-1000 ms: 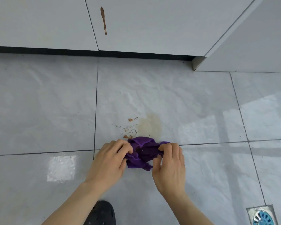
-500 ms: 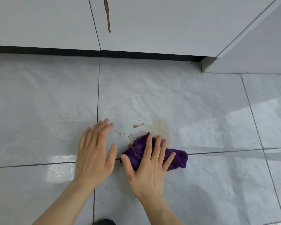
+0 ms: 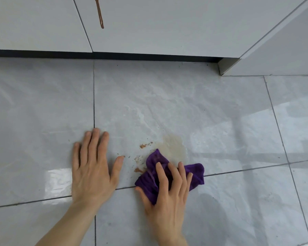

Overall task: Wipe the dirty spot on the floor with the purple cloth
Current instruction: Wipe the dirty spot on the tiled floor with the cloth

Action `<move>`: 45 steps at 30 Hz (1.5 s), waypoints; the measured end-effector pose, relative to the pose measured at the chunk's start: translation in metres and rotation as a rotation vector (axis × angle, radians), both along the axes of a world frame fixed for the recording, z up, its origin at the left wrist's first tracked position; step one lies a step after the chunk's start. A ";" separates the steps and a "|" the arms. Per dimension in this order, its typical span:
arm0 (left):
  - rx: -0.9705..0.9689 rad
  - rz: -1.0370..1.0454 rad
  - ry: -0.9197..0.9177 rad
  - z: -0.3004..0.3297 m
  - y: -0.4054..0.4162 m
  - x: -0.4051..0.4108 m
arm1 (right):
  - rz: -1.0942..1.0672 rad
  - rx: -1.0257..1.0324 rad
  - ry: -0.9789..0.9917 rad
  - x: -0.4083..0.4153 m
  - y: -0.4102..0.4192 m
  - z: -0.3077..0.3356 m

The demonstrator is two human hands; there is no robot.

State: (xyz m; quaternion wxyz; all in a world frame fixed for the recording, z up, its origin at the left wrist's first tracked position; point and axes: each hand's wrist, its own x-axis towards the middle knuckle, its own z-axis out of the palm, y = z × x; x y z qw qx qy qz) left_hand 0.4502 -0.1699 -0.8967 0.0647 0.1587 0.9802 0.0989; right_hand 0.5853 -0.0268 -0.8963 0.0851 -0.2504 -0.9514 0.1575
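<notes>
The floor [image 3: 212,112] is pale grey glossy tile with dark grout lines, and it runs up to a row of white cabinet doors [image 3: 158,23] above a black kickboard. One door carries a brown streak [image 3: 99,13] running down it. Taking the dirty spot [image 3: 173,148] as the marker, it sits on the tile in front of the cabinets: a beige, smeared patch with brown crumbs scattered just to its left.

The left hand [image 3: 92,171] lies well left of the spot, palm flat on the tile, fingers spread and holding nothing. The right hand [image 3: 167,197] is just below the spot, pressed down on the purple cloth [image 3: 196,173] with its fingers splayed over the fabric rather than curled round it. The cloth is bunched on the floor across a grout line, its upper tip touching the lower edge of the spot; it may overlap the stain slightly, though the folds make that hard to judge.
</notes>
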 end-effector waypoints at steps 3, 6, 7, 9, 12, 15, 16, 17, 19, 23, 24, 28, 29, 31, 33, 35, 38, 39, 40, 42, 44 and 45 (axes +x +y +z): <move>-0.016 -0.006 0.007 0.000 0.000 0.000 | -0.096 0.059 -0.074 0.001 -0.010 0.001; -0.018 -0.010 0.010 -0.001 0.000 0.000 | -0.109 0.045 -0.131 -0.002 -0.014 -0.001; -0.019 -0.011 0.009 0.000 0.000 0.000 | -0.108 0.040 -0.145 -0.004 -0.012 -0.001; -0.033 -0.017 0.007 0.000 0.000 0.000 | -0.127 0.013 -0.158 -0.009 -0.006 0.000; -0.048 -0.023 0.003 0.002 0.001 0.000 | -0.149 -0.038 -0.135 -0.016 0.005 0.000; -0.050 -0.024 -0.008 0.001 0.000 0.000 | -0.125 -0.067 -0.098 -0.025 0.017 -0.002; -0.048 -0.024 -0.011 0.002 0.000 0.000 | -0.124 -0.087 -0.078 -0.028 0.022 -0.002; -0.045 -0.025 -0.012 0.002 0.000 0.000 | -0.127 -0.111 -0.052 -0.032 0.028 -0.002; -0.042 -0.029 -0.014 0.002 0.000 0.000 | -0.142 -0.174 0.013 -0.044 0.044 -0.003; -0.047 -0.031 -0.018 0.002 0.000 0.000 | -0.195 -0.331 0.077 -0.087 0.079 0.001; -0.048 -0.032 -0.020 0.002 0.000 0.000 | -0.207 -0.368 0.078 -0.097 0.082 0.003; -0.047 -0.034 -0.025 0.002 0.000 -0.001 | -0.181 -0.439 0.035 -0.112 0.069 0.013; -0.041 -0.033 -0.025 0.003 0.000 -0.001 | -0.147 -0.437 0.007 -0.111 0.061 0.016; -0.028 -0.034 -0.027 0.003 0.001 -0.001 | -0.061 -0.398 -0.066 -0.106 0.041 0.021; -0.015 -0.035 -0.026 0.004 0.000 -0.002 | 0.023 -0.320 -0.146 -0.100 0.019 0.023; 0.004 -0.034 -0.028 0.004 0.000 -0.002 | 0.098 -0.198 -0.220 -0.089 0.001 0.023; 0.013 -0.026 -0.031 0.004 0.000 -0.002 | 0.177 -0.047 -0.305 -0.069 -0.009 0.020; 0.007 -0.028 -0.035 0.004 0.000 -0.002 | 0.199 -0.011 -0.323 -0.063 -0.009 0.018; 0.000 -0.031 -0.039 0.005 0.000 -0.002 | 0.221 0.018 -0.334 -0.058 -0.008 0.017; -0.008 -0.040 -0.045 0.006 -0.001 -0.003 | 0.259 0.059 -0.329 -0.050 -0.003 0.014; -0.018 -0.046 -0.052 0.007 0.000 -0.004 | 0.281 0.079 -0.307 -0.046 0.005 0.012; -0.021 -0.049 -0.057 0.007 -0.001 -0.004 | 0.290 0.082 -0.300 -0.045 0.009 0.012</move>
